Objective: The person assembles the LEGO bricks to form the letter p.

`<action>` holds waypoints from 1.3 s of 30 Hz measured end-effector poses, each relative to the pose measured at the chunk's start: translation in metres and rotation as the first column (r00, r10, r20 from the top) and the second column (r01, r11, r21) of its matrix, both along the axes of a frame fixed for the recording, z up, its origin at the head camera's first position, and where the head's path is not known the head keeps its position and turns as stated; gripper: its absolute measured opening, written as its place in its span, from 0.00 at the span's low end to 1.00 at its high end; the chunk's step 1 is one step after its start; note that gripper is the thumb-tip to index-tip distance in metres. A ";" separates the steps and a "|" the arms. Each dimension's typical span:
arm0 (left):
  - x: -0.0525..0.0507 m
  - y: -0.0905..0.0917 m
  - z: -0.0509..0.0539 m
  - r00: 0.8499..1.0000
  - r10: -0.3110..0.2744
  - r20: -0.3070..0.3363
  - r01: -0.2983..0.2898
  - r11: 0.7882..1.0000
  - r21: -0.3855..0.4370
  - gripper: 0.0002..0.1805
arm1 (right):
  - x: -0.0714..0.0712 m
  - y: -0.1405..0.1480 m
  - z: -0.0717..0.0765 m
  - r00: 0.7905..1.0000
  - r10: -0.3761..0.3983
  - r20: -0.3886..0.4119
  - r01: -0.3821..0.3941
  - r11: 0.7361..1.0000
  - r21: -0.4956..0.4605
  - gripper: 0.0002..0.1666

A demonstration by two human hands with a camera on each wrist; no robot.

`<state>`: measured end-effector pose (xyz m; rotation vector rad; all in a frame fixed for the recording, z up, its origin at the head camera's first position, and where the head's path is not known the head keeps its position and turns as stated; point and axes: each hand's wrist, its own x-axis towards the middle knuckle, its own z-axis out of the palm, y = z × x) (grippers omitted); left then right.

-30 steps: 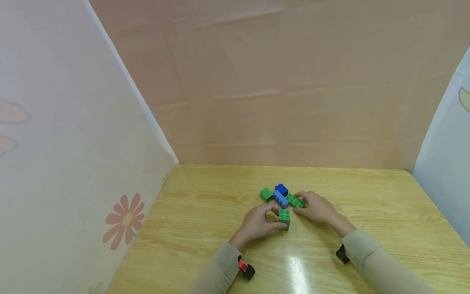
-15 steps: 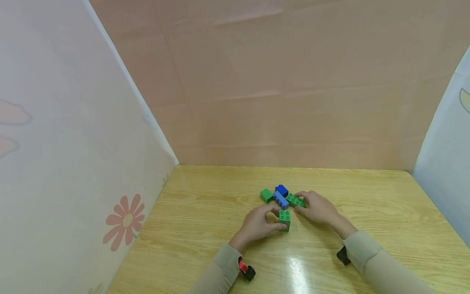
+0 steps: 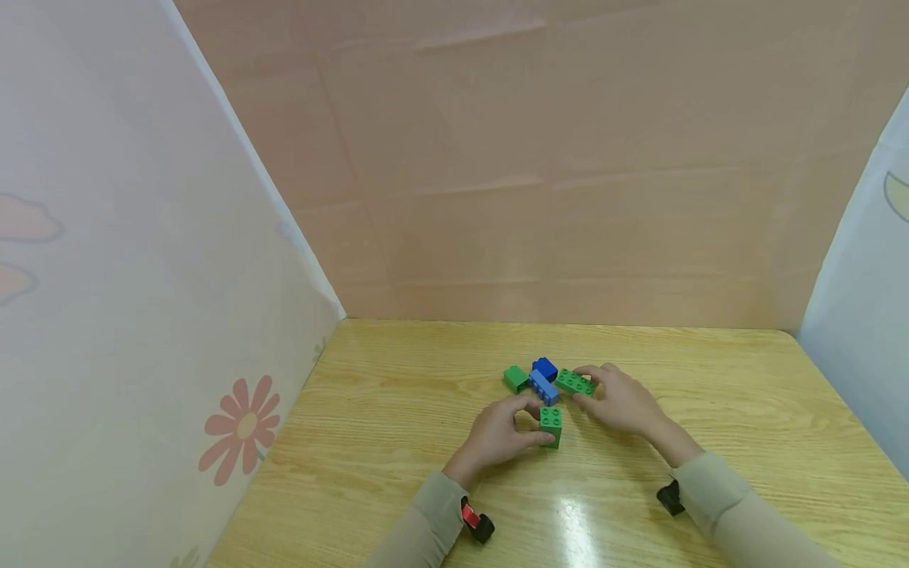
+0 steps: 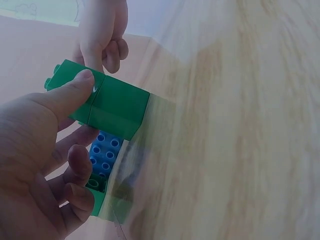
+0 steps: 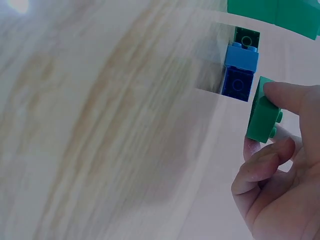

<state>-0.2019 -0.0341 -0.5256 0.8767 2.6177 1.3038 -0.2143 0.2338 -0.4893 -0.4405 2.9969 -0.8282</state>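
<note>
My left hand (image 3: 499, 430) pinches a stack of two green toy bricks (image 3: 550, 427) standing on the table, studs up. In the left wrist view a seam divides this green stack (image 4: 112, 102), and the thumb lies across it. Just beyond, my right hand (image 3: 619, 401) grips a long green brick (image 3: 575, 383) by its end between thumb and fingers. The right wrist view has this long green brick (image 5: 262, 112) tilted and apart from the table. Left of it lie a light blue brick (image 3: 543, 387), a dark blue brick (image 3: 545, 368) and a smaller green brick (image 3: 516, 378).
The wooden table (image 3: 398, 394) runs back to a brownish wall covering (image 3: 497, 181). A pale panel (image 3: 128, 197) with a printed flower stands on the left, and another pale panel (image 3: 862, 276) on the right.
The right hand has raised the long green brick and shifted it slightly right and away from the blue bricks. The left hand and its stack have stayed in place.
</note>
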 end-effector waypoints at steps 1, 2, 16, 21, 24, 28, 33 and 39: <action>0.000 0.000 0.000 1.000 0.000 -0.002 0.000 1.000 0.000 0.20 | 0.001 0.000 0.001 1.000 -0.003 -0.005 0.003 1.000 -0.002 0.31; 0.000 0.000 0.000 1.000 0.000 -0.003 0.000 1.000 0.001 0.20 | 0.002 0.000 0.002 1.000 -0.004 -0.015 0.004 1.000 -0.001 0.31; 0.002 -0.001 0.000 1.000 0.004 -0.014 -0.004 1.000 0.001 0.21 | 0.017 -0.002 0.020 0.996 0.019 -0.088 -0.023 0.999 -0.042 0.29; 0.001 -0.001 0.001 1.000 0.000 -0.009 0.000 1.000 0.013 0.20 | 0.022 -0.002 0.022 0.994 0.036 -0.099 -0.041 0.998 -0.047 0.29; 0.001 -0.001 0.001 1.000 -0.001 -0.005 0.001 1.000 0.017 0.20 | 0.024 -0.003 0.022 0.995 0.042 -0.093 -0.047 0.997 -0.056 0.29; 0.001 0.000 0.001 1.000 0.000 -0.005 0.000 1.000 0.016 0.20 | 0.026 -0.005 0.020 0.993 0.061 -0.098 -0.068 0.996 -0.065 0.28; 0.001 0.000 0.001 1.000 -0.003 -0.007 0.003 1.000 0.017 0.20 | 0.030 -0.006 0.019 0.986 0.105 -0.130 -0.117 0.989 -0.088 0.27; 0.001 0.000 0.001 1.000 -0.005 -0.018 0.005 1.000 0.014 0.21 | 0.036 -0.008 0.017 0.971 0.171 -0.168 -0.194 0.972 -0.133 0.25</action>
